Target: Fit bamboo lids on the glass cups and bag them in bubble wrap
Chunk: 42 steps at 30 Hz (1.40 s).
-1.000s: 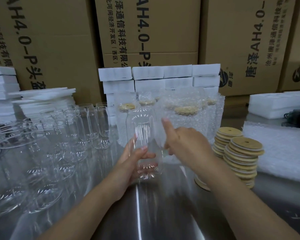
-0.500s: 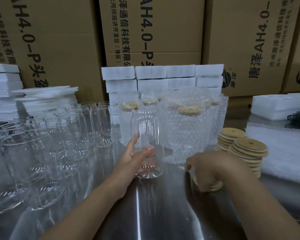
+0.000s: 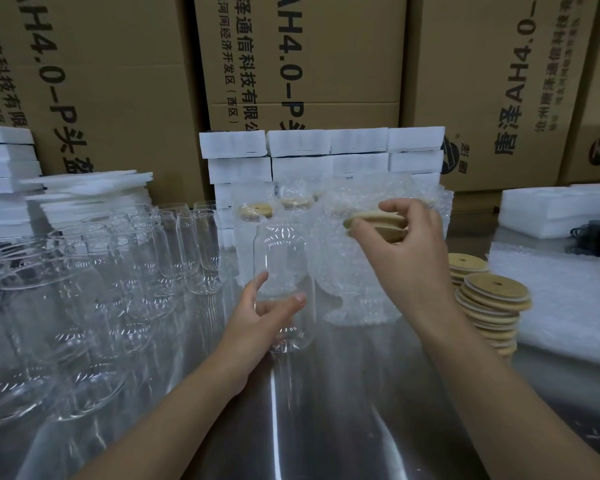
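Step in hand: lidding one cup. None of this cup's bagging has begun.

The left hand (image 3: 257,317) grips the lower body of an upright glass cup (image 3: 284,268), thumb across the near side and fingers curled behind. The cup's base sits on or just above the steel table (image 3: 326,420); I cannot tell which. The right hand (image 3: 407,247) pinches a bamboo lid (image 3: 374,221) by its edge between thumb and curled fingers. A second disc may lie under it, but this is not clear. The lid is tilted and hangs at 3 o'clock of the cup mouth, about level with the rim and clear of it.

Surroundings: bare cups (image 3: 160,265) crowd the 9 o'clock side, bagged cups (image 3: 357,278) stand at 12 to 2 o'clock, and spare lids (image 3: 492,303) are stacked at 3 o'clock. Bubble wrap (image 3: 568,299) lies beyond the spare lids.

Recommendations, as judgement:
- Confirm that only one lid is in the pinch; shed any extra before seating.
- Bring the lid level and centred over the mouth, then press straight down. A tilted entry is likely to jam one side.
- Keep the left grip low and firm — smooth glass will twist or slip under the push.
- Keep the elbow clear of the neighbouring bare cups, which stand close enough to be knocked.
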Each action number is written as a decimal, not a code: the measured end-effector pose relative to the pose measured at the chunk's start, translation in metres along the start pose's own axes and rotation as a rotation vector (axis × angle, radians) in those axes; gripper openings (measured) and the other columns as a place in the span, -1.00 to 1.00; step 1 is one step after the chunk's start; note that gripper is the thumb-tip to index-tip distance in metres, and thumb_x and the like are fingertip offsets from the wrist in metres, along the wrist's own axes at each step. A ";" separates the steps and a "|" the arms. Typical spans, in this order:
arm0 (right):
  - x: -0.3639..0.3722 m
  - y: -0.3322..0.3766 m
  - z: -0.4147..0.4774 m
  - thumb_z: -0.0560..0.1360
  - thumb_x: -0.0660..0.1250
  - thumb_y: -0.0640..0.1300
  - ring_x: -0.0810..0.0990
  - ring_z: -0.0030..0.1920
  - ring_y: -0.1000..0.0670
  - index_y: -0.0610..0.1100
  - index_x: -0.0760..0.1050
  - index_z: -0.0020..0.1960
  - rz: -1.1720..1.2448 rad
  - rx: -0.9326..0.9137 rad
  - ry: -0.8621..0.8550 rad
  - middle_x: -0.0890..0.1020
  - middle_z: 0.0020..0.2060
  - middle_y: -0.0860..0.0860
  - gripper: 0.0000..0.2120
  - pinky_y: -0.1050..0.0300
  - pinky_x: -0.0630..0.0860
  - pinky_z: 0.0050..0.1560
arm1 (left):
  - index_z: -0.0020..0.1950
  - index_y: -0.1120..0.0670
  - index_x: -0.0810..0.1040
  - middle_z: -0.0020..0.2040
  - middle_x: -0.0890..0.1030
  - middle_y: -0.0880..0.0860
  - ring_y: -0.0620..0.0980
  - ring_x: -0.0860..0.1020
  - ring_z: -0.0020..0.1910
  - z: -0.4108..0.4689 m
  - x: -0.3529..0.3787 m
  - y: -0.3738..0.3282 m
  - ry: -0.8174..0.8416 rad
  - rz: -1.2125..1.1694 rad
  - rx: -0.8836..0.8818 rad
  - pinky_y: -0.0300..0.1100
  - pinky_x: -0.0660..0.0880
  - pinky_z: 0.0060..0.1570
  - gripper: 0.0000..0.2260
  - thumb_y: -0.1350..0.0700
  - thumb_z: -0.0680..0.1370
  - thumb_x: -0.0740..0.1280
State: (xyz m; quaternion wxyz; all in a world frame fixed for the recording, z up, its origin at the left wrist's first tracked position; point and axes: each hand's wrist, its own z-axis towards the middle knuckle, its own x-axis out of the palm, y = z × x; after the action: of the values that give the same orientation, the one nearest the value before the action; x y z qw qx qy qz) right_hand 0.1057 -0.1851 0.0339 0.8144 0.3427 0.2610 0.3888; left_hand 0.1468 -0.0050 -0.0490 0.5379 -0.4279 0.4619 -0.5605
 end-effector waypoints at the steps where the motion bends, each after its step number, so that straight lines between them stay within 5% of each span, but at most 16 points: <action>1: 0.000 0.000 -0.001 0.39 0.42 0.07 0.50 -0.06 0.27 0.06 0.42 0.09 0.041 -0.012 -0.021 0.37 0.09 0.09 -0.67 0.38 0.47 -0.09 | 0.42 -0.20 0.30 -0.13 0.69 -0.14 -0.12 0.68 -0.10 -0.001 0.000 0.000 0.007 0.025 0.003 -0.12 0.60 0.00 -0.09 -0.27 0.15 0.59; 4: 0.004 0.003 -0.004 0.40 0.44 0.00 0.51 0.00 0.14 0.02 0.47 0.00 0.096 -0.052 -0.039 0.39 0.04 0.10 -0.77 0.20 0.48 0.12 | 0.36 -0.25 0.35 0.00 0.67 -0.09 -0.12 0.67 -0.08 -0.001 -0.002 0.000 0.018 0.087 0.011 -0.05 0.59 0.05 -0.11 -0.29 0.06 0.53; 13: 0.015 0.003 -0.014 0.44 0.44 -0.09 0.57 0.02 0.10 0.04 0.48 -0.06 0.210 -0.137 0.097 0.54 -0.03 0.08 -0.84 0.13 0.52 0.10 | 0.21 -0.48 0.38 0.13 0.61 -0.13 -0.23 0.59 0.10 -0.006 0.002 0.000 0.196 0.167 0.048 -0.24 0.53 0.02 -0.24 -0.22 0.07 0.59; 19: 0.021 -0.004 -0.015 0.47 0.41 -0.10 0.51 -0.08 0.24 0.09 0.46 -0.07 0.175 -0.164 0.166 0.53 -0.06 0.12 -0.85 0.43 0.39 -0.08 | 0.16 -0.51 0.39 0.15 0.59 -0.09 -0.20 0.58 0.14 -0.009 0.005 -0.002 0.249 0.173 0.070 -0.20 0.51 0.14 -0.26 -0.16 0.07 0.60; 27: 0.024 -0.006 -0.014 0.51 0.33 -0.15 0.47 0.03 0.34 0.25 0.53 0.00 0.183 -0.176 0.242 0.46 0.07 0.17 -0.73 0.50 0.38 0.04 | 0.22 -0.43 0.38 0.16 0.60 -0.07 -0.15 0.59 0.15 -0.010 0.005 -0.004 0.245 0.166 0.081 -0.14 0.52 0.19 -0.24 -0.15 0.08 0.58; 38: 0.028 -0.009 -0.017 0.52 0.31 -0.19 0.48 0.00 0.32 0.27 0.52 -0.03 0.200 -0.185 0.247 0.47 0.02 0.21 -0.69 0.46 0.40 0.01 | 0.20 -0.40 0.38 0.14 0.60 -0.06 -0.19 0.60 0.09 -0.011 0.006 -0.005 0.232 0.134 0.075 -0.22 0.55 0.08 -0.26 -0.16 0.07 0.56; 42: 0.025 -0.009 -0.016 0.54 0.31 -0.11 0.44 0.06 0.39 0.18 0.55 0.09 0.120 -0.208 0.294 0.46 0.05 0.25 -0.78 0.54 0.33 0.04 | 0.22 -0.39 0.37 0.14 0.60 -0.07 -0.21 0.60 0.09 -0.010 0.005 -0.005 0.238 0.129 0.066 -0.26 0.54 0.03 -0.25 -0.17 0.07 0.56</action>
State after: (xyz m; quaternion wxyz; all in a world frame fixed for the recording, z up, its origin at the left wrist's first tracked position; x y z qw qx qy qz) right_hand 0.1124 -0.1635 0.0132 0.7738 0.2112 0.3149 0.5074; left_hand 0.1356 -0.0095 -0.0466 0.5279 -0.3099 0.5305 -0.5864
